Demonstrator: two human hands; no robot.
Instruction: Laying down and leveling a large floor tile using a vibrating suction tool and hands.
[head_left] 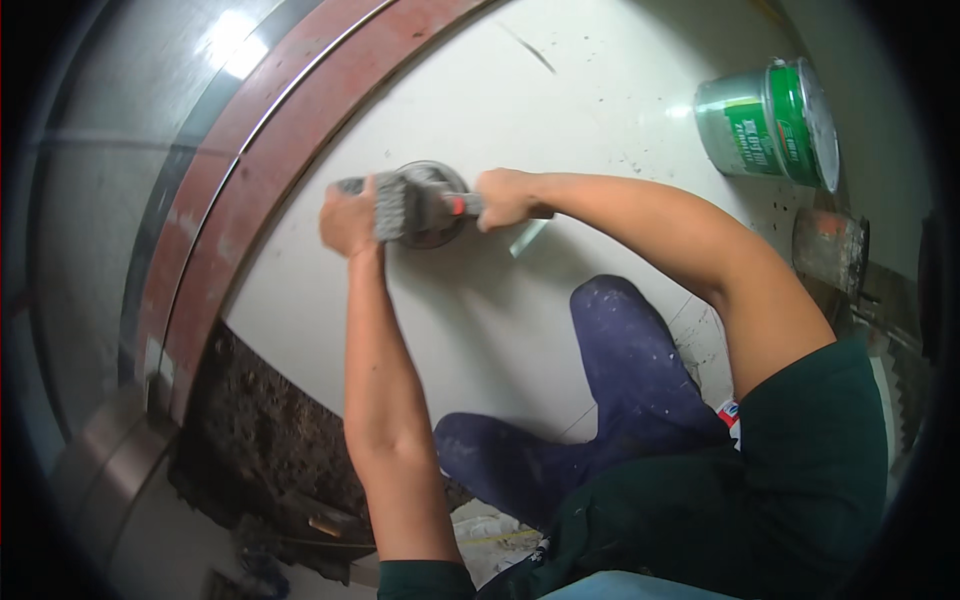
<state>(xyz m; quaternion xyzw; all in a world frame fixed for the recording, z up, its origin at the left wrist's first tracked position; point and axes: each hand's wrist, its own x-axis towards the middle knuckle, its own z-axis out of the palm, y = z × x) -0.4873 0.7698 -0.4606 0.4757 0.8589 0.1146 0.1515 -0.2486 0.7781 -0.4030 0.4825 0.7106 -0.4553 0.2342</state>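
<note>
Both my hands grip a handheld tile vibrator (420,205) with a round base disc, a grey ribbed body and a small red part. It sits on a large pale tile (560,100) in front of my knees. My left hand (350,218) is closed round the grey end on its left. My right hand (510,198) wraps round the handle on its right, fingers partly hidden. A short pale strip (530,238), blurred, shows just below my right hand. The disc's underside is hidden.
A reddish-brown sill (210,230) with a metal strip curves along the left. Dark rough mortar (270,410) lies exposed at lower left. A green and silver bucket (750,125) lies at upper right, with a dirty container (830,248) below it. My kneeling legs (630,370) rest close by.
</note>
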